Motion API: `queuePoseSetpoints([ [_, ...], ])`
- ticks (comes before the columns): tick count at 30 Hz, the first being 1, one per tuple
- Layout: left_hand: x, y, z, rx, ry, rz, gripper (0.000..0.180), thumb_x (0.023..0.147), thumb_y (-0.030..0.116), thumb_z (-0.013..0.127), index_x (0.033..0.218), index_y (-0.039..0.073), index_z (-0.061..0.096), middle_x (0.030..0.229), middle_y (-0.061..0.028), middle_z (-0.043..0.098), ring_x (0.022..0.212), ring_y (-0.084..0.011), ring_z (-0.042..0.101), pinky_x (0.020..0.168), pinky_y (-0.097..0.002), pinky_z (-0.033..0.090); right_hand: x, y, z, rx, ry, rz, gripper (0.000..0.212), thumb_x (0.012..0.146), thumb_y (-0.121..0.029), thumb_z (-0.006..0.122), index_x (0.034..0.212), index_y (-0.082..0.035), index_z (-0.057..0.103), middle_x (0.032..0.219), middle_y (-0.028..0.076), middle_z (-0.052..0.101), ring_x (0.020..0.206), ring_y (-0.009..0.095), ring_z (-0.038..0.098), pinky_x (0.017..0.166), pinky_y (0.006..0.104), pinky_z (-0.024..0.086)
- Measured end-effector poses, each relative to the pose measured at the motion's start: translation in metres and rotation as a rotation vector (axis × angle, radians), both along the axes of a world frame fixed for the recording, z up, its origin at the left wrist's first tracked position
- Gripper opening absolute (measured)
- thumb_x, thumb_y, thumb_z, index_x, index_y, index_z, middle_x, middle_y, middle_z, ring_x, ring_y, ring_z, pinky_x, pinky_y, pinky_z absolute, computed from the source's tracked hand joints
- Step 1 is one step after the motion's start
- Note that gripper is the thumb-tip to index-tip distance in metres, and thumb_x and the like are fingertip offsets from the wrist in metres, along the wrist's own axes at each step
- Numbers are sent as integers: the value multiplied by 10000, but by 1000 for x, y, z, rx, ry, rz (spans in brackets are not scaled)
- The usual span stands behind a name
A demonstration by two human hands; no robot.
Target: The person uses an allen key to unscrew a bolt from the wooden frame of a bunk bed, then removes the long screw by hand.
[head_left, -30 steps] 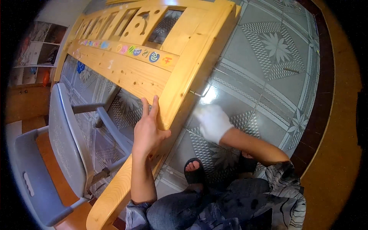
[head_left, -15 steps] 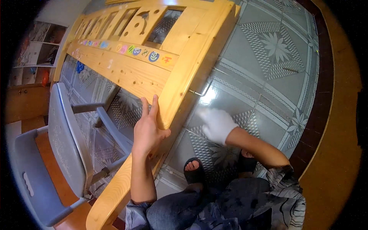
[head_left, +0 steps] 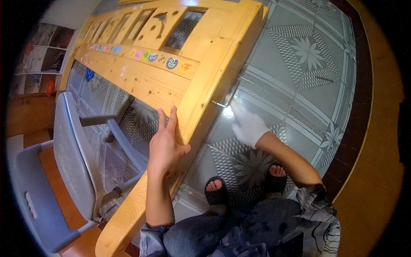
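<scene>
My bare left hand lies against the lower corner of a pale wooden bed panel. Its index and middle fingers are stretched apart on the wood, with the thumb out to the right. From the panel's right side sticks a thin bent metal rod, like a hex key, one end in the wood. My right hand wears a white glove and is just below and right of the rod's bend. Its forefinger points up toward the rod. Blur hides whether it touches and how the fingers are bent.
Left of the panel stands a grey folding chair. A curved wooden leg reaches toward me. Patterned grey tiles cover the floor, with a thin dark stick on them. Shelves stand far left.
My gloved right hand has moved up and slightly right, its forefinger now close to the hex key's bend. The key's free arm looks slightly turned. My left hand has stayed in place.
</scene>
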State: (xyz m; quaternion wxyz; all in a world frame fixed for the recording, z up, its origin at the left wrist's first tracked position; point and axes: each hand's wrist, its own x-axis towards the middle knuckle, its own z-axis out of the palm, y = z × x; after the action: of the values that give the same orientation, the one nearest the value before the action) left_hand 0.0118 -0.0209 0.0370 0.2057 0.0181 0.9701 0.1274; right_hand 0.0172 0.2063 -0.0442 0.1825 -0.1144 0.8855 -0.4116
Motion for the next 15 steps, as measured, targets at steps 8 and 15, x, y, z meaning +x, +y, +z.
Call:
queuePoseSetpoints([
  [8, 1, -1, 0, 0, 32, -33, 1025, 500, 122, 759, 1378, 81, 232, 1378, -319, 174, 1018, -396, 532, 824, -385, 472, -9, 2, 14, -276, 189, 277, 536, 744, -57, 432, 1279, -53, 402, 1270, 209, 436, 1009, 347, 541, 894, 375, 438],
  [15, 3, -2, -1, -16, 44, -41, 1024, 497, 124, 759, 1376, 78, 235, 1372, -326, 181, 1016, -397, 533, 818, -382, 475, -14, 0, 16, -280, 160, -168, 504, 724, -34, 431, 1227, -69, 448, 1222, 173, 497, 1009, 306, 555, 863, 347, 462],
])
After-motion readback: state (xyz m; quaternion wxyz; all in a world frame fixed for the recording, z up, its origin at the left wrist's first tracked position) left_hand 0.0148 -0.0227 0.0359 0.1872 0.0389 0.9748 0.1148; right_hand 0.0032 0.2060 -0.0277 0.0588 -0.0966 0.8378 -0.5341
